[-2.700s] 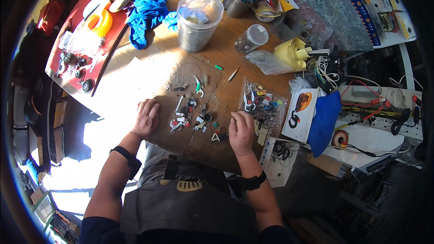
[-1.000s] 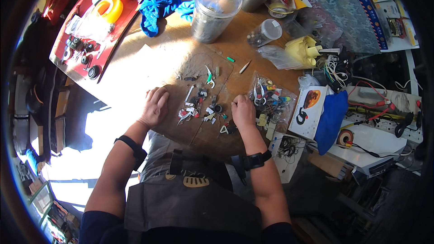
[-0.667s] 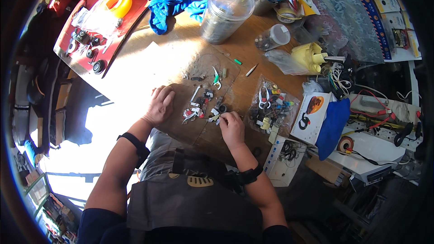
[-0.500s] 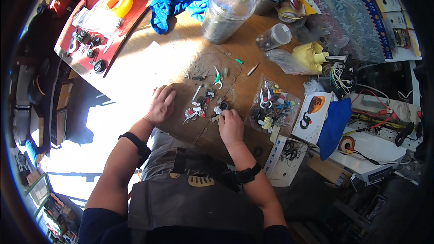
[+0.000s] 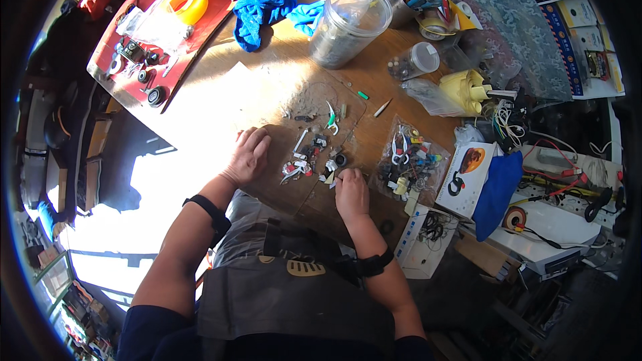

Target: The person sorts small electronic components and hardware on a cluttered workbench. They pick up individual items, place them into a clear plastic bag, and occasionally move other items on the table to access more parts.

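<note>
My left hand (image 5: 251, 155) rests on the table at its near edge with fingers curled; whatever lies under them is hidden. Beside it lies a loose heap of small plastic and metal parts (image 5: 309, 150), white, black and red. My right hand (image 5: 352, 195) is closed, thumb and fingertips pinched together at the heap's right side, by a small whitish piece (image 5: 330, 177); what the pinch holds is too small to make out. Just beyond those fingertips sits a small black ring-shaped part (image 5: 340, 160). A white-and-green curved piece (image 5: 332, 117) lies farther off.
Right of my right hand lies a clear bag of mixed parts (image 5: 411, 160). A white box (image 5: 466, 177) and a blue cloth (image 5: 498, 190) are beyond it. Farther back stand a large clear tub (image 5: 349, 27) and a small jar (image 5: 414, 60). A red board (image 5: 177, 47) holds parts at far left.
The whole view has shifted a little, so the table sits slightly farther right and lower. My right fingertips have drawn back slightly from the black ring part. My left hand keeps its place.
</note>
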A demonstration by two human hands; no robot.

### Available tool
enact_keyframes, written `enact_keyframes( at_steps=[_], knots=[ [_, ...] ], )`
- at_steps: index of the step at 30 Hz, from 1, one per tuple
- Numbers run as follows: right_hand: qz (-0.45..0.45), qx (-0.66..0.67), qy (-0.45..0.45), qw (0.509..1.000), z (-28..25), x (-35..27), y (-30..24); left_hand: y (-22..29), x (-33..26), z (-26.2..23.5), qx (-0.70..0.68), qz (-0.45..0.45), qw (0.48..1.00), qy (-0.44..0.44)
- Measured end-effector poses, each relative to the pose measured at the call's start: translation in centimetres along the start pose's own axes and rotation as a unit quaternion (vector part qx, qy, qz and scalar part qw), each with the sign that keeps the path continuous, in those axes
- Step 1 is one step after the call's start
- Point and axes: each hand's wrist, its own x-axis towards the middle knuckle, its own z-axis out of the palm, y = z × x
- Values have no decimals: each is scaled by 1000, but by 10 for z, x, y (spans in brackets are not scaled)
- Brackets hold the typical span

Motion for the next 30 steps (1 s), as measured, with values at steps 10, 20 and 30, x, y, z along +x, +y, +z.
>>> enact_keyframes(
  at_steps=[10,20,30],
  knots=[
    [-23,116,23,993,-3,0,6,-3,-3,2,11,10,1000,7],
    [198,585,-66,784,-25,-5,-47,21,12,-26,-166,-140,973,-74],
    [-229,174,-65,956,-33,17,-157,28,7,-28,-855,-369,278,-238]
  ],
)
